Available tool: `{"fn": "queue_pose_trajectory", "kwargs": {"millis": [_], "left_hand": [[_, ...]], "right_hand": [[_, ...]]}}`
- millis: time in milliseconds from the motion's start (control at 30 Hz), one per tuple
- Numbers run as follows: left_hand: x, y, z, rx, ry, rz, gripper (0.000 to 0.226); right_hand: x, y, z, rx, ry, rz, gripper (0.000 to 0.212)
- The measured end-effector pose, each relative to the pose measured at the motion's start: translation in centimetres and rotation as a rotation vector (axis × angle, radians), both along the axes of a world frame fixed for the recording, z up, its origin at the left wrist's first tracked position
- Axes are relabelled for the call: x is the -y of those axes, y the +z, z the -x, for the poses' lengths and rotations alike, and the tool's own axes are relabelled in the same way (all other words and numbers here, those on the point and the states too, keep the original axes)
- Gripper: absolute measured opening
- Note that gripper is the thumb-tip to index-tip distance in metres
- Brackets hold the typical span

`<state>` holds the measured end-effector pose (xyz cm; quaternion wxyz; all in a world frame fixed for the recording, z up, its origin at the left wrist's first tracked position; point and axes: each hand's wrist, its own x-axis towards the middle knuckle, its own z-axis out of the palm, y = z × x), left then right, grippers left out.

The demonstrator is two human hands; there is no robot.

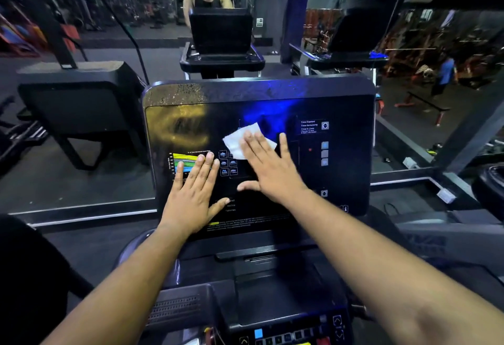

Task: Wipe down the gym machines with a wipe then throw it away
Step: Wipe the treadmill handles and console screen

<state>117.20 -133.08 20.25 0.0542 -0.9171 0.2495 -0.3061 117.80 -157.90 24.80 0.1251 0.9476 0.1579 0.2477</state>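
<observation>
A black treadmill console panel [341,170] fills the middle of the head view, with a coloured chart and small icons on its left half. A white wipe [240,137] lies flat on the panel's centre. My right hand [268,166] presses on the wipe with straight, spread fingers, covering its lower right part. Flat on the panel to the left, my left hand [192,190] rests with straight fingers over the chart's edge and holds nothing.
A button strip [289,336] sits on the lower console near the bottom edge. A mirror wall [136,31] stands just behind the console and reflects a person at a treadmill. Another dark machine [79,107] stands to the left.
</observation>
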Motion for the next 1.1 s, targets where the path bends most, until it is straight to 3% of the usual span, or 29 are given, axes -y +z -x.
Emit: {"fn": "queue_pose_trajectory", "kwargs": {"millis": [67, 167, 233, 333, 467, 567, 733, 800, 933, 1033, 1100], "left_hand": [[0.0, 0.1, 0.1, -0.002, 0.000, -0.006, 0.093], [0.1, 0.0, 0.1, -0.005, 0.004, -0.005, 0.092], [0.3, -0.3, 0.0, -0.006, 0.011, 0.013, 0.092], [0.6, -0.6, 0.0, -0.003, 0.012, 0.043, 0.093], [0.7, -0.8, 0.0, 0.016, -0.024, 0.049, 0.090], [0.6, -1.2, 0.3, 0.020, -0.055, 0.032, 0.088], [0.9, -2.3, 0.8, 0.009, -0.071, 0.024, 0.085], [1.1, -2.4, 0.8, 0.012, -0.072, 0.054, 0.085], [1.1, -2.4, 0.8, 0.020, -0.097, 0.064, 0.085], [1.3, -2.7, 1.1, 0.009, -0.130, 0.027, 0.085], [1.6, -3.0, 1.4, -0.001, -0.149, -0.004, 0.084]], "right_hand": [[3.2, 1.1, -0.5, 0.054, -0.112, -0.040, 0.119], [7.4, 2.4, -0.4, 0.046, -0.399, -0.381, 0.117], [6.7, 2.0, 0.2, 0.015, -0.468, -0.486, 0.119], [2.0, -1.8, 1.4, -0.092, -0.297, -0.323, 0.123], [-1.6, -7.8, 4.6, -0.079, -0.039, -0.111, 0.111], [2.0, -8.6, 5.3, -0.034, -0.094, -0.099, 0.107], [4.5, -7.2, 5.2, -0.070, -0.434, -0.393, 0.112], [1.5, -8.3, 5.6, -0.100, -0.354, -0.407, 0.114], [-3.1, -12.9, 8.1, -0.127, -0.055, -0.186, 0.113], [-0.8, -14.4, 9.8, -0.135, -0.005, -0.096, 0.110], [2.5, -14.6, 10.6, -0.189, -0.081, -0.089, 0.111]]}}
